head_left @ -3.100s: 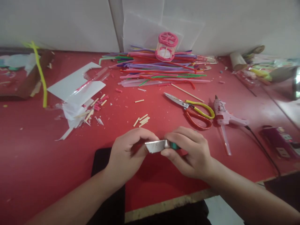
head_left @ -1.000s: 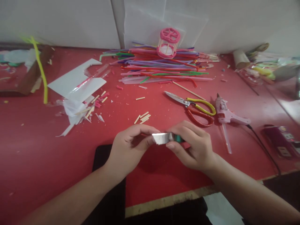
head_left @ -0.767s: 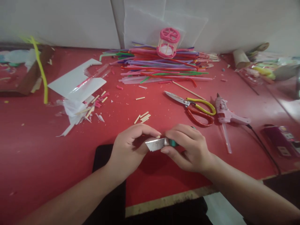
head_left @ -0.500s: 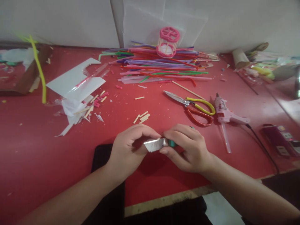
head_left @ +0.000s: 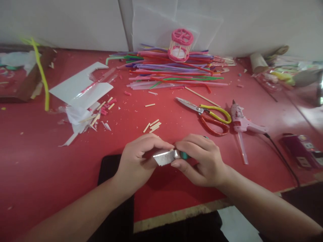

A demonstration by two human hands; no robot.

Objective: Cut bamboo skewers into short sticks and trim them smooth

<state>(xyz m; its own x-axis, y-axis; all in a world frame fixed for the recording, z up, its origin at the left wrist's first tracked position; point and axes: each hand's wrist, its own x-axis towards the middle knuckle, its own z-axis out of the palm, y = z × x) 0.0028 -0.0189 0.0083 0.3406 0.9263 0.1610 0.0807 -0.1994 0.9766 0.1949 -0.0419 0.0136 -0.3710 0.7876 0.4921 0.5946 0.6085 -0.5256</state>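
Observation:
My right hand (head_left: 202,159) is closed round the teal handle of a small knife (head_left: 165,157), whose flat metal blade points left. My left hand (head_left: 137,161) is curled in a pinch right at the blade, fingers pressed together over something small that I cannot make out; a sliver of pale stick shows at its fingertips. Both hands hover low over the red table (head_left: 37,161), near its front edge. A few cut wooden stick pieces (head_left: 153,126) lie just beyond my left hand.
Scissors (head_left: 207,114) and a pink glue gun (head_left: 241,122) lie right of centre. A heap of coloured straws (head_left: 174,72) with a small pink cage model (head_left: 180,45) sits at the back. White card and scraps (head_left: 80,90) lie left. A black phone (head_left: 108,168) is under my left wrist.
The knife blade has dipped slightly and tilted down toward my left fingers; both hands stay pressed together at the same spot. Nothing else on the table has moved.

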